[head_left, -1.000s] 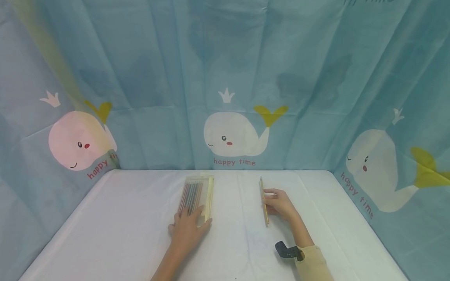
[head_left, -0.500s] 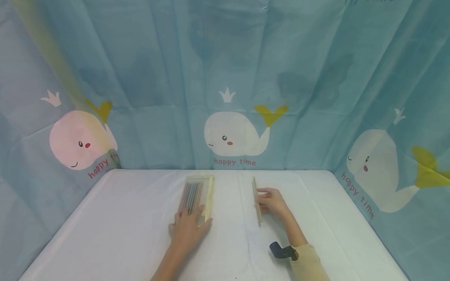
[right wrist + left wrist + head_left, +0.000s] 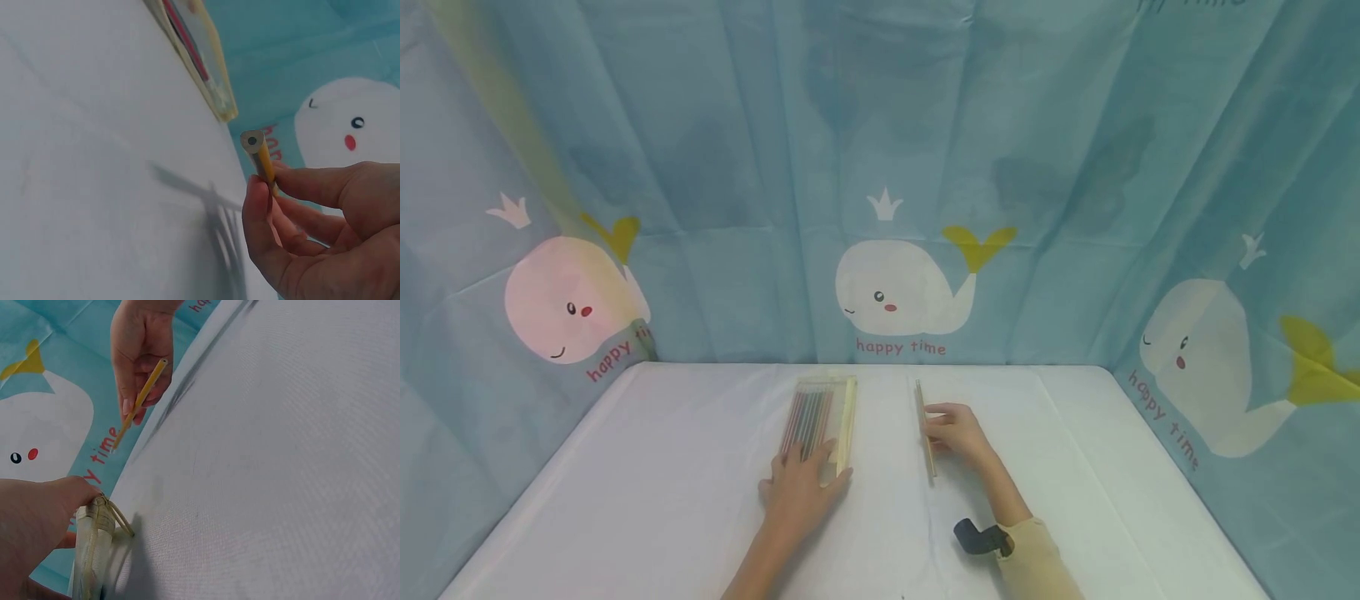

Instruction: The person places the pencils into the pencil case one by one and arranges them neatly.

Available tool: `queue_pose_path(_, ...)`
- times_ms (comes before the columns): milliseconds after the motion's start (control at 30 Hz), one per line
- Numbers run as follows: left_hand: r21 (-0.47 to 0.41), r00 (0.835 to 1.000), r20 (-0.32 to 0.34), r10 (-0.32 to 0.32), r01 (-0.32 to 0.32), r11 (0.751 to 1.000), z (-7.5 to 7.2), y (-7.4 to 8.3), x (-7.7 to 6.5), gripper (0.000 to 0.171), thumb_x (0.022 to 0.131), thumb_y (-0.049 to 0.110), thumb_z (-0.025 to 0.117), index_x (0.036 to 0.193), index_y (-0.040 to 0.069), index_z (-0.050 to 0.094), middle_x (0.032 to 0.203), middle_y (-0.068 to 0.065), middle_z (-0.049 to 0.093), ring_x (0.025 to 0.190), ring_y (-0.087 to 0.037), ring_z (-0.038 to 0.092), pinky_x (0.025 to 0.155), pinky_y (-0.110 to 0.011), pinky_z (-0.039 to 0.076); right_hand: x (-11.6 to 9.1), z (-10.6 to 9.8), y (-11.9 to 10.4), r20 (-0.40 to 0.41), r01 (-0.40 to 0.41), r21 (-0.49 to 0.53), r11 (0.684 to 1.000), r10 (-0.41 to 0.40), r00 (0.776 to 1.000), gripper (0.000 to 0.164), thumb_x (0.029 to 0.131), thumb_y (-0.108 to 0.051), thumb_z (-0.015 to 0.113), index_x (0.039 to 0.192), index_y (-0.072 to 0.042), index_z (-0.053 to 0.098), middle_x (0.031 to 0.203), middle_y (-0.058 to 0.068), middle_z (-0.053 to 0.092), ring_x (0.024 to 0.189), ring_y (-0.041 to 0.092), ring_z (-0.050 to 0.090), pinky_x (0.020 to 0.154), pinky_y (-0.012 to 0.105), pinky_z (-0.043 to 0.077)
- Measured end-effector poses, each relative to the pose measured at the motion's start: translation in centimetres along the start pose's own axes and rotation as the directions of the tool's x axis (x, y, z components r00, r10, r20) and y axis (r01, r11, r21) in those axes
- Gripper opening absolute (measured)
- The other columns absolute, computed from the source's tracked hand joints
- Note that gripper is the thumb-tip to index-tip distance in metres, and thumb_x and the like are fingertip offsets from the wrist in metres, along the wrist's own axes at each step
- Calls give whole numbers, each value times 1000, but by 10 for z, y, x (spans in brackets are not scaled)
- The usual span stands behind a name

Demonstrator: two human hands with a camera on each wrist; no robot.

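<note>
A clear pencil case (image 3: 846, 427) with a pale yellow zip edge lies on the white table, and several coloured pencils (image 3: 807, 417) show through it. My left hand (image 3: 797, 492) is spread over its near end, thumb at the right edge, and grips it. In the left wrist view, a zip pull (image 3: 122, 517) hangs by the thumb. Right of the case, my right hand (image 3: 953, 433) pinches a yellow pencil (image 3: 926, 429) between thumb and fingertips. The right wrist view shows the pencil's flat end (image 3: 252, 141) facing the camera; its shadow falls on the table.
A blue curtain (image 3: 737, 292) printed with whales stands right behind the table (image 3: 647, 467) and along both sides. A black device (image 3: 981, 537) is strapped to my right wrist, next to a beige sleeve (image 3: 1037, 567).
My right hand has moved left with the yellow pencil, closer to the pencil case. The left hand and the case have stayed in place.
</note>
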State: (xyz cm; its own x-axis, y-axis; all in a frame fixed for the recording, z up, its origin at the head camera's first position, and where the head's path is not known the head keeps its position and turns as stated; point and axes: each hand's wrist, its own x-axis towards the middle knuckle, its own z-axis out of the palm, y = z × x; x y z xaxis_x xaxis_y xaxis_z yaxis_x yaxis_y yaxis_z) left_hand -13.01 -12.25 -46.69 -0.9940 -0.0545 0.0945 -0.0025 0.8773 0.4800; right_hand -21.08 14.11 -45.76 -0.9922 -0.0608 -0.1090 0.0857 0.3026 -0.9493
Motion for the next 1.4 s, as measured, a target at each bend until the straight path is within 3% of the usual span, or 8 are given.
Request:
queue_pose_path(933,9,1000,-16,0,0,1000,2,-2,0,59,94,52,73,143,20,67,143,-32,54,130,-58,47,86,-76,43,15,60,-18,105,39,-43,998,-34,994,43,91,0,77,131,11,65,105,23,77,86,25,77,74,35,63)
queue_pose_path(1400,-3,1000,-12,-6,6,1000,3,-3,1,59,94,53,73,143,20,67,145,-32,53,131,-59,46,87,-78,42,26,86,-22,114,43,-57,997,-37,993,43,89,-3,79,129,9,67,101,20,78,76,19,75,72,32,63)
